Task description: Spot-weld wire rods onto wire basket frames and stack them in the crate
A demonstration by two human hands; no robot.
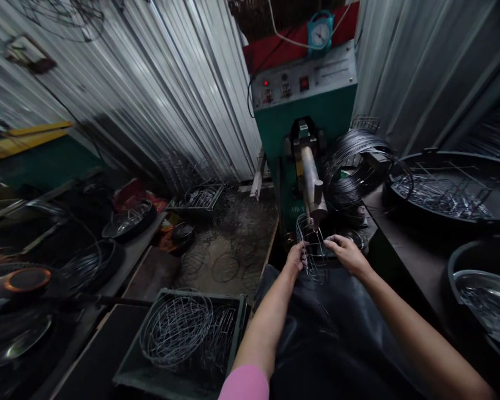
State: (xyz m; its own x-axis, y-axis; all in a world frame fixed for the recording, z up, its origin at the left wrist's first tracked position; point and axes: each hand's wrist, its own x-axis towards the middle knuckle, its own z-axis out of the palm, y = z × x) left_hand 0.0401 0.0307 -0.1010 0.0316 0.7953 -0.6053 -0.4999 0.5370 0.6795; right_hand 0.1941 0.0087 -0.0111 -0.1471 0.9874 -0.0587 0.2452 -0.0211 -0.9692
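My left hand (296,256) and my right hand (346,251) both grip a small wire basket frame (314,251), one on each side. The frame hangs just under the copper-coloured arm (312,180) of a green welding machine (306,119), and its top touches the arm's tip. Both hands have fingers curled round the wires. A black apron (325,333) covers my lap below the hands.
A coil of wire rings (352,164) hangs right of the machine. A black tub of wire pieces (445,191) and a tub with a steel bowl (485,294) stand at right. A green crate of finished wire baskets (183,333) sits lower left. Loose rings litter the floor (233,250).
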